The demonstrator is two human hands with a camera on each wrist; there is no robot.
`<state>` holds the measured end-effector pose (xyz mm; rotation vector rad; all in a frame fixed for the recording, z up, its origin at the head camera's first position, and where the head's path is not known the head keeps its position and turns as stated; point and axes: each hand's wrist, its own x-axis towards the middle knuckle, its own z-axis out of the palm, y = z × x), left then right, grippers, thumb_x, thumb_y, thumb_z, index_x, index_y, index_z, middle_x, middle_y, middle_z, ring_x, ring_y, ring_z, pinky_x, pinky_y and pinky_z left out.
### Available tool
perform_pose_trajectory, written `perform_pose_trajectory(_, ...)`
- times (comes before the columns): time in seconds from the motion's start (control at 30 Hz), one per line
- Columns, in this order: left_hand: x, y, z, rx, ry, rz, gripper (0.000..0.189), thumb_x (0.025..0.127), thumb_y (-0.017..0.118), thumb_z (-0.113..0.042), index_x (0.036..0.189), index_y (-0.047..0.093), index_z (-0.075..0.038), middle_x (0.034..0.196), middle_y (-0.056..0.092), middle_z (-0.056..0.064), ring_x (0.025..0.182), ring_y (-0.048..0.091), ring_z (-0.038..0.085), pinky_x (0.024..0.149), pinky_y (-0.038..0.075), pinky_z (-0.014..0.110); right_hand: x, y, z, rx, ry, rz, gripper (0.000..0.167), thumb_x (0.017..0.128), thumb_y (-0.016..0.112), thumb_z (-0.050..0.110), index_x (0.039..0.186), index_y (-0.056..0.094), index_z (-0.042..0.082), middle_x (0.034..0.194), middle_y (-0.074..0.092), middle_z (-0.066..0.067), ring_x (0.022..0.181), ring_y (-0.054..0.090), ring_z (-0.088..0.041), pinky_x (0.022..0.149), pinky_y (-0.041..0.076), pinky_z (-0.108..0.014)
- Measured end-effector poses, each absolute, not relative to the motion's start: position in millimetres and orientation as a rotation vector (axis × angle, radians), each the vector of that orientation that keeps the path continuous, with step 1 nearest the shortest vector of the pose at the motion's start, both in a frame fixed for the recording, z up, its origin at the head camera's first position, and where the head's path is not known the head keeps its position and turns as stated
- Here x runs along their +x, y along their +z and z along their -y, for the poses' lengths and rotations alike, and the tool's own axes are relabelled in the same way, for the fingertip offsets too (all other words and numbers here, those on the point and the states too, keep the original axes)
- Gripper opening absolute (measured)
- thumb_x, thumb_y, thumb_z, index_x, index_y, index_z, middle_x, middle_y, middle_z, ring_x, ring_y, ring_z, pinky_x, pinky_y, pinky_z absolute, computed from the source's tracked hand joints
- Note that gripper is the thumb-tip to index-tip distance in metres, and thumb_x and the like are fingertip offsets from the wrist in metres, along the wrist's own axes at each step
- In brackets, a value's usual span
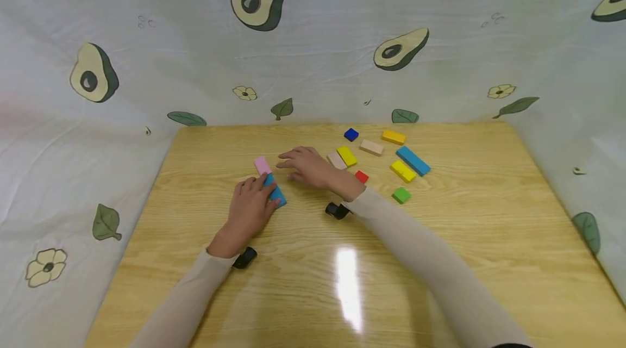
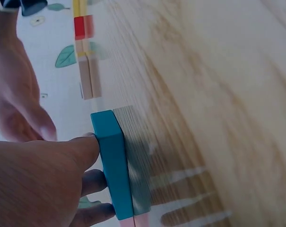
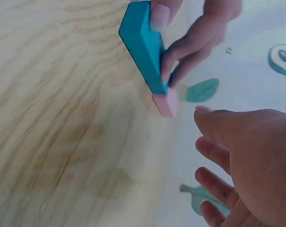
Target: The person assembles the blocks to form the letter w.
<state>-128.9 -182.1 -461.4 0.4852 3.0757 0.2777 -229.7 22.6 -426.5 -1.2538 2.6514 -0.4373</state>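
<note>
A long blue block (image 1: 276,194) lies on the wooden table, left of centre. My left hand (image 1: 250,204) holds it from above, thumb near the closer end and fingertips toward the far end. A pink block (image 1: 262,165) lies in line with the blue one, right at its far end, and shows again in the right wrist view as a short pink piece (image 3: 165,103). Just right of these two, my right hand (image 1: 310,167) hovers over the table. Its fingers are relaxed and spread, with nothing between them, as the right wrist view shows.
Loose blocks lie to the right: a beige block (image 1: 336,160), a yellow block (image 1: 346,156), a red one (image 1: 361,176) by the right wrist, a green one (image 1: 401,195), another blue one (image 1: 413,160) and several more. A patterned cloth (image 1: 323,76) rises behind the table.
</note>
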Motion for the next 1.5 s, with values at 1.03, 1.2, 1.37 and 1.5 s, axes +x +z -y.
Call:
perform_pose_trajectory(1.03,-129,-461,185,0.524,0.277,-3.138,0.047,0.104,0.07,-0.033,0.143,0.067,-0.006,0.15,0.056,0.023,0.134,0.05,0.045,0.114,0.036,0.062,-180,-439,-165,-0.787,-0.52,-3.0,0.045,0.097,0.078,0.014,0.14,0.068,0.002,0.148,0.061,-0.02,0.14,0.05,-0.043,0.115,0.034,-0.062)
perform_pose_trajectory(1.2,-129,-461,183,0.523,0.276,-3.132,0.048,0.104,0.07,-0.033,0.143,0.067,-0.006,0.15,0.056,0.023,0.134,0.05,0.045,0.115,0.036,0.062,-173,-444,-175,-0.744,-0.499,-3.037,0.048,0.097,0.078,0.016,0.141,0.066,0.0,0.146,0.062,-0.02,0.136,0.053,-0.043,0.115,0.035,-0.062)
perform_pose_trajectory(1.37,-128,-460,182,0.519,0.276,-3.12,0.049,0.105,0.069,-0.033,0.145,0.065,-0.005,0.152,0.055,0.023,0.134,0.05,0.045,0.115,0.036,0.062,-170,-449,-180,-0.689,-0.495,-3.055,0.048,0.098,0.078,0.02,0.141,0.066,0.001,0.144,0.064,-0.019,0.133,0.054,-0.043,0.113,0.037,-0.063)
perform_pose_trajectory(1.5,-128,-460,181,0.52,0.276,-3.122,0.049,0.104,0.069,-0.032,0.145,0.065,-0.005,0.152,0.055,0.023,0.134,0.05,0.045,0.114,0.036,0.062,-169,-453,-181,-0.664,-0.486,-3.072,0.049,0.099,0.077,0.024,0.141,0.067,0.001,0.143,0.065,-0.019,0.131,0.054,-0.043,0.112,0.038,-0.063)
